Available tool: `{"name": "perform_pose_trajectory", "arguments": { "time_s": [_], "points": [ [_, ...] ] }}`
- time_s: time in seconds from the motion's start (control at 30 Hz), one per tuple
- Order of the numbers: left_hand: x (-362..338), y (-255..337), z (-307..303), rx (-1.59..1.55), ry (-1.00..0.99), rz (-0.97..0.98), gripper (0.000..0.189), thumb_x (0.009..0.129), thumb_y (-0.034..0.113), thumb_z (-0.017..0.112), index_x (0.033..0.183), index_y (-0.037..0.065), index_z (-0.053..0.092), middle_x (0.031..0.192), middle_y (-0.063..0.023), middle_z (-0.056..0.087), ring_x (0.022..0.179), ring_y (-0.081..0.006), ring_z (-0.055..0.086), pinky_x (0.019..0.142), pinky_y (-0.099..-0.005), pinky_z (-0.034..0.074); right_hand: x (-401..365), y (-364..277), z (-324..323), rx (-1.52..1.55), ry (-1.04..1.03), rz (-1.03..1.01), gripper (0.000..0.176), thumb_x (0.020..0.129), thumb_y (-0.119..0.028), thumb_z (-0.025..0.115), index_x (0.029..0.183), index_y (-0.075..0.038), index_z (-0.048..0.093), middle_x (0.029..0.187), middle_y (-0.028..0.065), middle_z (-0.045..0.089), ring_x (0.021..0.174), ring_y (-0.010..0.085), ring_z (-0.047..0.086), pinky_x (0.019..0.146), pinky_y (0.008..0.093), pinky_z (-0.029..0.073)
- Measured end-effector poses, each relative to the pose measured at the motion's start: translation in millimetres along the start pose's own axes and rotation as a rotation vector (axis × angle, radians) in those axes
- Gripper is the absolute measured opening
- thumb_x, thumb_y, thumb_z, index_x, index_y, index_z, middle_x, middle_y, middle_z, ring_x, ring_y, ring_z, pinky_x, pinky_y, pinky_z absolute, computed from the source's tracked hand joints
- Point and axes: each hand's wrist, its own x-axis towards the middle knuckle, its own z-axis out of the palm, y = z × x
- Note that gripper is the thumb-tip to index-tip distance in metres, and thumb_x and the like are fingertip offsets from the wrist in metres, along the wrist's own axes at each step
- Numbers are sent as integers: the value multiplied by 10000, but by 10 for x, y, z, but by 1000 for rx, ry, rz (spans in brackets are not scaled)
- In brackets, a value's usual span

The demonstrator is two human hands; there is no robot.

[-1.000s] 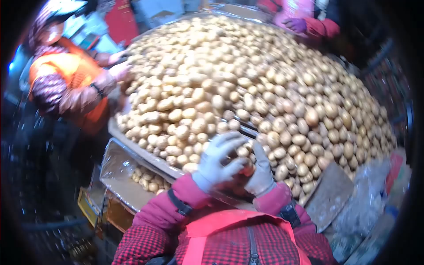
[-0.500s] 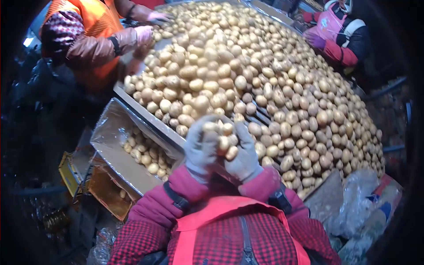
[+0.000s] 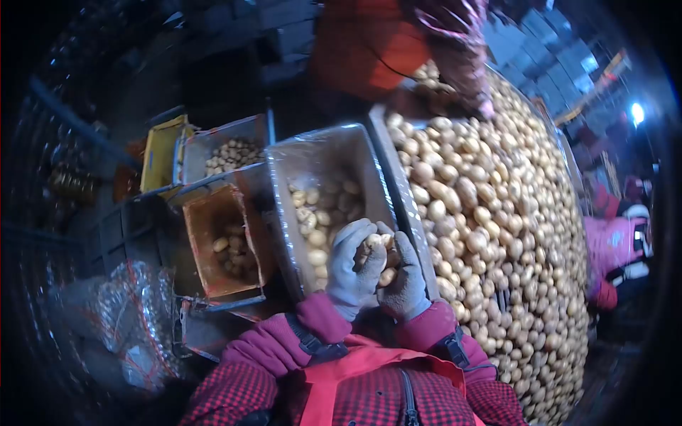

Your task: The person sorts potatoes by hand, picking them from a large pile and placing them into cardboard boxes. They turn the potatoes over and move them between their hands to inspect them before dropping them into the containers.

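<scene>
My left hand (image 3: 353, 266), in a grey work glove, curls around several potatoes (image 3: 374, 245). Facing it, my right hand (image 3: 405, 284), gloved the same way, closes on the same cluster from the other side. Both hands are above the near right part of a plastic-lined box (image 3: 282, 206) with potatoes in it. Just right of my hands runs the metal edge (image 3: 405, 192) of the sorting table. Beyond that edge spreads a large heap of potatoes (image 3: 497, 234). My palms hide part of what I hold.
Left of the lined box stand an orange-lined bin (image 3: 202, 266) and a grey bin (image 3: 195, 153), both with potatoes, and a yellow bin (image 3: 160, 156). A person in orange (image 3: 369, 50) works across the table; another in pink (image 3: 611, 241) stands at far right. Clear plastic bags (image 3: 131, 319) lie lower left.
My view has swung left, so the bins show more fully. My hands, still around the potatoes, have moved from the table's edge to over the lined box.
</scene>
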Motion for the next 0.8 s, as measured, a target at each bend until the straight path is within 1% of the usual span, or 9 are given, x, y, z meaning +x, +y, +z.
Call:
{"name": "perform_pose_trajectory", "arguments": {
  "time_s": [0.23, 0.27, 0.37, 0.43, 0.5, 0.63, 0.7, 0.77, 0.8],
  "points": [
    [481, -344, -798, 155, 248, -47, 331, 1019, 289, 717, 1187, 5, 686, 1155, -168, 721, 1103, -288, 700, 991, -390, 540, 768, 455, 673, -241, -333, 194, 519, 1103, -456, 498, 1535, -169, 490, 1433, 54, 594, 1276, 214, 592, 1048, 453, 514],
    [721, -192, -959, 19, 189, -210, 336, 1029, 299, 703, 1233, 34, 674, 1198, -165, 701, 1109, -272, 685, 977, -387, 542, 835, 437, 1001, -202, -331, 249, 531, 1088, -501, 509, 1518, -189, 506, 1420, 51, 605, 1273, 220, 596, 1026, 483, 532],
    [1312, -694, -1345, -5, 312, -232, 367, 1083, 326, 589, 1364, 90, 589, 1253, -91, 638, 1095, -183, 614, 947, -327, 506, 1372, 455, 1681, -244, -394, 307, 555, 1044, -582, 553, 1443, -196, 550, 1339, 106, 637, 1058, 226, 647, 970, 458, 546],
    [1523, -716, -1644, -178, 502, -389, 563, 1066, 292, 647, 1568, 145, 437, 1466, -157, 522, 1207, -235, 575, 994, -374, 503, 1893, 558, 1614, -359, -363, 228, 639, 1022, -584, 604, 1500, -173, 504, 1312, 113, 626, 970, 238, 614, 935, 443, 546],
    [1276, -1017, -1991, -80, 471, -335, 584, 1069, 264, 632, 1593, 133, 410, 1466, -149, 529, 1221, -224, 567, 1025, -355, 478, 1788, 485, 1551, -451, -200, 219, 709, 1061, -507, 571, 1612, -108, 369, 1387, 226, 593, 1196, 387, 635, 1049, 478, 521],
    [249, -1281, -2350, 222, 450, -399, 560, 1055, 149, 624, 1577, 65, 440, 1372, -90, 561, 1100, -143, 548, 985, -315, 472, 1327, 114, 694, -689, -252, 176, 615, 1084, -474, 539, 1605, -179, 402, 1456, 168, 553, 1126, 285, 642, 988, 462, 533],
    [-282, -1076, -2279, 172, 475, -523, 547, 1040, 103, 633, 1556, 33, 466, 1215, -45, 566, 995, -108, 510, 946, -285, 471, 1001, -182, 621, -726, -171, 113, 559, 1087, -449, 545, 1561, -162, 469, 1386, 116, 599, 1105, 224, 639, 925, 404, 543],
    [-869, -1215, -2245, 288, 407, -414, 541, 1032, 68, 618, 1554, 36, 479, 1107, -25, 544, 952, -103, 491, 931, -269, 468, 993, -423, 246, -865, -162, -41, 545, 1089, -437, 547, 1550, -156, 482, 1371, 98, 617, 1103, 216, 641, 903, 383, 542],
    [-989, -1079, -2136, 219, 416, -475, 536, 1027, 53, 608, 1549, 36, 489, 1103, -29, 555, 962, -106, 502, 944, -272, 468, 887, -554, 195, -808, -143, -55, 522, 1093, -430, 542, 1530, -148, 511, 1338, 77, 641, 1114, 214, 640, 899, 366, 538]
  ]
}}
